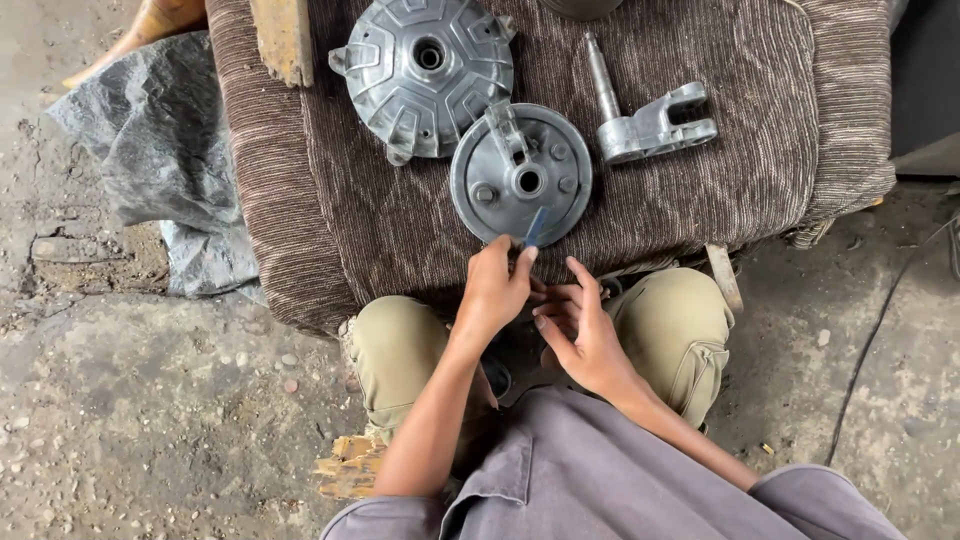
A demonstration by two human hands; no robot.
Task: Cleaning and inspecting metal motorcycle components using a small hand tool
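Left hand (pixel 495 290) pinches a small blue tool (pixel 536 226) against the round plate (pixel 521 174), frame centre; right hand (pixel 580 330) open, empty. Keep tool steady.

Matt grey cast-metal round plate (pixel 520 175) and hub (pixel 420 75) on ribbed brown cloth (pixel 380 220), rough concrete floor (pixel 150 400)

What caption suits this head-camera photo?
Left hand pinches a small blue strip by a round metal plate; right hand open alongside.

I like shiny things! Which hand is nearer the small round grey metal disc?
Left. The left hand touches the small round grey metal disc's near edge; the right hand sits lower, apart.
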